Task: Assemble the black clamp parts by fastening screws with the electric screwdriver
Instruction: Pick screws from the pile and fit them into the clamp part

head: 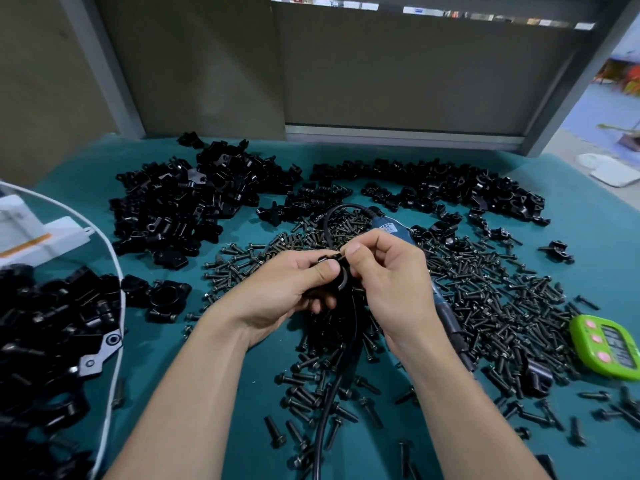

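I see left hand (pixel 287 289) curled round black clamp part (pixel 341 281); right hand (pixel 388 282) pinching a screw (pixel 338 255) at its far end.

One clamp (pixel 341 281) and one screw (pixel 338 255) in hand.
I see the left hand (pixel 287 292) gripping the black clamp, the right hand (pixel 391 282) pinching the screw at its top; the blue screwdriver (pixel 389 227) lies among loose screws (pixel 491 306).

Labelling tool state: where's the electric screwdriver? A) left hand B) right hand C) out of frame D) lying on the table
D: the electric screwdriver lies on the table among loose screws behind the right hand, which pinches a screw at the clamp part gripped by the left hand.
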Demonstrator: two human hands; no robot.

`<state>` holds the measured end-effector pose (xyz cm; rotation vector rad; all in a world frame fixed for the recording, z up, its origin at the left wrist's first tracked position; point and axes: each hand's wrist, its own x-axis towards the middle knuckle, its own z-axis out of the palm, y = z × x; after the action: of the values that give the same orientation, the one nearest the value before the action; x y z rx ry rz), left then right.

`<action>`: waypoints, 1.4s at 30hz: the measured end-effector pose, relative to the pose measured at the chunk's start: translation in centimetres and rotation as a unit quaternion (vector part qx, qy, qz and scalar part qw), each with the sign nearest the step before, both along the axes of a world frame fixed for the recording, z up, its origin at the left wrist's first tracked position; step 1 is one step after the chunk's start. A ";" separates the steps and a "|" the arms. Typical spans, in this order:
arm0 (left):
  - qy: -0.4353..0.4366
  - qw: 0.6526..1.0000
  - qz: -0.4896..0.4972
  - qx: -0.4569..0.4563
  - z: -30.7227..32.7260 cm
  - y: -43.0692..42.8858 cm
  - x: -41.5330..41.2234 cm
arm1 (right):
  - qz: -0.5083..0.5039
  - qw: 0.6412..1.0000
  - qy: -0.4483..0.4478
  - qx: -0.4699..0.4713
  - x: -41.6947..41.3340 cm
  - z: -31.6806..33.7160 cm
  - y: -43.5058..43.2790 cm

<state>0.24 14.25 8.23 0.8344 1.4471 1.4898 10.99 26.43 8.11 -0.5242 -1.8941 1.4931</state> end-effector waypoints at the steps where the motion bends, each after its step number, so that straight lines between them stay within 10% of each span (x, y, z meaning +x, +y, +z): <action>1: -0.001 1.000 -0.002 -0.006 -0.1 -0.1 -0.1 | 0.001 1.000 -0.002 0.015 0.0 -0.1 0.1; 17: 0.016 0.990 0.134 0.038 -1.2 1.4 0.1 | -0.050 0.989 -0.071 0.121 0.5 0.1 -0.5; 29: 0.010 0.995 0.097 0.025 -1.3 1.4 0.1 | -0.071 0.997 -0.021 0.007 0.4 0.1 0.8; 42: -0.019 0.996 0.068 0.047 -1.0 1.0 0.4 | -0.035 0.995 -0.027 0.084 0.6 0.9 -0.2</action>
<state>0.66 15.29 7.26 0.7733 1.4385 1.6782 11.60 26.27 9.03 -0.5500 -2.0005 1.2729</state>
